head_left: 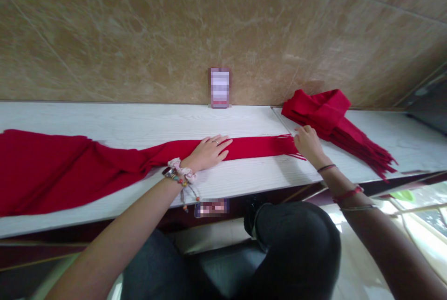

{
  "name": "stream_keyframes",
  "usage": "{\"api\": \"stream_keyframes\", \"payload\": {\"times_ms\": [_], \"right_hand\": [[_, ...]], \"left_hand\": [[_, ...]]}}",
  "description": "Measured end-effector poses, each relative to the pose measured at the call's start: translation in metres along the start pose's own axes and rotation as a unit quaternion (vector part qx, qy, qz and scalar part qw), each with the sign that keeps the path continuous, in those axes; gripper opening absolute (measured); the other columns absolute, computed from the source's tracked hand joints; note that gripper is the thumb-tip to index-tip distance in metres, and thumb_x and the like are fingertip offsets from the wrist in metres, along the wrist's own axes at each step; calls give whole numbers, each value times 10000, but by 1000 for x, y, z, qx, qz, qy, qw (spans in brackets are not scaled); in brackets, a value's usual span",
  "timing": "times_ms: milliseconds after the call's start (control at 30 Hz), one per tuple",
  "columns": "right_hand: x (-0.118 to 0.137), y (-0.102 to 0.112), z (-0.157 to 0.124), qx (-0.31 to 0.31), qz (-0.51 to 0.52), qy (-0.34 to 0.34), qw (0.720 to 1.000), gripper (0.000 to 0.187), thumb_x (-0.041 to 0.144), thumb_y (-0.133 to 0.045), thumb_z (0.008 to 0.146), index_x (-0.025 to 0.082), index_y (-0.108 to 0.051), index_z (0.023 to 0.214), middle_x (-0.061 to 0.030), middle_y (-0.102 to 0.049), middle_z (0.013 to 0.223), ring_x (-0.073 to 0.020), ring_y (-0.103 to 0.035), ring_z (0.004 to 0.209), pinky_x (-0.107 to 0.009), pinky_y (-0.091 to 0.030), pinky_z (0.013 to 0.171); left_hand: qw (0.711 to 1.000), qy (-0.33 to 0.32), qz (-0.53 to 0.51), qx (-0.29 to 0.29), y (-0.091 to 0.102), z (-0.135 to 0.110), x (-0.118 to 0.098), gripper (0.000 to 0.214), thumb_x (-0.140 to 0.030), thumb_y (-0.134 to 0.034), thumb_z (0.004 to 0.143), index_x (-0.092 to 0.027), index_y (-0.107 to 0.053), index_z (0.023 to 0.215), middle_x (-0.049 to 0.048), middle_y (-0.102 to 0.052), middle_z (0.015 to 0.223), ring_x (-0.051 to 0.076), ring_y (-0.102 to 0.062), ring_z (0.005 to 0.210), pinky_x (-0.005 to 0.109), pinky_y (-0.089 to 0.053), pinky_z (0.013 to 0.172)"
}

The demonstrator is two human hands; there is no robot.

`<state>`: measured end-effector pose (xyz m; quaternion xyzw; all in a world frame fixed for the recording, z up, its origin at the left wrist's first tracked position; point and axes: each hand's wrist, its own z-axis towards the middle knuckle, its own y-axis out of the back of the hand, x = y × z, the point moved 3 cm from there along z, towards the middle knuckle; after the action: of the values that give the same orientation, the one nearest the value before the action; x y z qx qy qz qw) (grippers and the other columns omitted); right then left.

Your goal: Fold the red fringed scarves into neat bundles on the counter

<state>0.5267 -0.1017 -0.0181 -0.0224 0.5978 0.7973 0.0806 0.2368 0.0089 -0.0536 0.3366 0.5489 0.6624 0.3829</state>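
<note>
A long red scarf (70, 165) lies stretched along a white wooden counter (139, 123), wide and rumpled at the left, narrow toward its fringed right end (288, 144). My left hand (209, 151) rests flat on the narrow part, fingers stretched out. My right hand (307, 144) sits at the fringed end, fingers curled at the edge of the fringe. A stack of folded red scarves (324, 113) with fringes lies just right of that hand.
A small upright card (220, 86) stands against the brown marble wall (174, 25) behind the counter. My knees in dark trousers (296, 244) are below the counter's front edge. A dark object (429, 104) sits at the far right.
</note>
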Motion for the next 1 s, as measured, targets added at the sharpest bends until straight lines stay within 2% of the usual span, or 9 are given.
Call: {"api": "stream_keyframes", "payload": {"times_ms": [100, 233, 367, 533, 633, 767, 833, 933, 1000], "right_hand": [[42, -2, 14, -53, 46, -14, 997, 406, 228, -335, 874, 70, -528, 1194, -208, -527, 1216, -284, -472, 1147, -427, -394, 941], [88, -23, 24, 31, 96, 105, 989, 449, 325, -290, 918, 150, -434, 1305, -156, -420, 1378, -275, -360, 1272, -503, -326, 993], [53, -40, 14, 59, 89, 78, 991, 457, 317, -228, 937, 152, -410, 1323, -141, -422, 1382, -253, -363, 1279, -495, -325, 999], [-18, -42, -4, 68, 69, -47, 994, 459, 289, -210, 941, 130, -429, 1312, -183, -426, 1367, -296, -391, 1256, -561, -323, 975], [-24, -33, -4, 56, 63, -67, 994, 463, 265, -213, 937, 79, -459, 1282, -215, -429, 1354, -321, -375, 1263, -588, -261, 1000], [27, -16, 10, 22, 70, -12, 997, 472, 281, -227, 938, 56, -425, 1303, -197, -397, 1384, -248, -293, 1320, -472, -236, 1065], [69, -12, 18, 5, 96, 81, 992, 495, 320, -258, 936, 57, -384, 1335, -187, -373, 1403, -240, -271, 1330, -454, -225, 1075], [117, -16, 25, 16, 117, 162, 980, 516, 371, -284, 930, 102, -349, 1366, -163, -365, 1415, -251, -262, 1333, -477, -247, 1059], [129, -24, 27, 36, 113, 177, 977, 514, 377, -285, 929, 122, -344, 1372, -153, -378, 1409, -264, -291, 1319, -493, -272, 1039]], "left_hand": [[1000, 0, -2, -2, 2, -2, -1, 459, -350, -252, 937, -226, -367, 1364, 39, -347, 1436, 202, -310, 1311, 372, -244, 1054], [1000, 7, 1, 6, 4, -3, -3, 462, -356, -254, 935, -221, -371, 1361, 40, -320, 1449, 220, -272, 1331, 394, -239, 1059], [1000, 9, 2, 13, 3, -3, -3, 472, -365, -254, 935, -210, -351, 1371, 36, -316, 1451, 218, -234, 1347, 402, -216, 1071], [1000, 10, -4, 20, 3, -2, -4, 477, -357, -260, 933, -185, -354, 1368, 41, -305, 1455, 221, -225, 1349, 407, -203, 1076], [1000, 17, -11, 24, 4, -2, -4, 477, -365, -253, 934, -200, -346, 1372, 31, -311, 1453, 213, -229, 1349, 396, -207, 1075], [1000, 14, -13, 13, 3, -1, -3, 473, -367, -257, 931, -204, -360, 1364, 30, -316, 1451, 211, -237, 1345, 400, -212, 1074], [1000, 14, -15, 2, 2, -1, -3, 474, -366, -261, 932, -194, -363, 1362, 38, -322, 1448, 209, -247, 1341, 399, -216, 1074], [1000, 24, -14, -13, 3, -4, -6, 476, -369, -261, 938, -175, -358, 1362, 55, -329, 1444, 209, -258, 1337, 394, -228, 1072], [999, 36, -5, -16, 7, -8, -8, 476, -383, -260, 942, -168, -375, 1350, 70, -337, 1439, 217, -271, 1331, 399, -236, 1069]]}}
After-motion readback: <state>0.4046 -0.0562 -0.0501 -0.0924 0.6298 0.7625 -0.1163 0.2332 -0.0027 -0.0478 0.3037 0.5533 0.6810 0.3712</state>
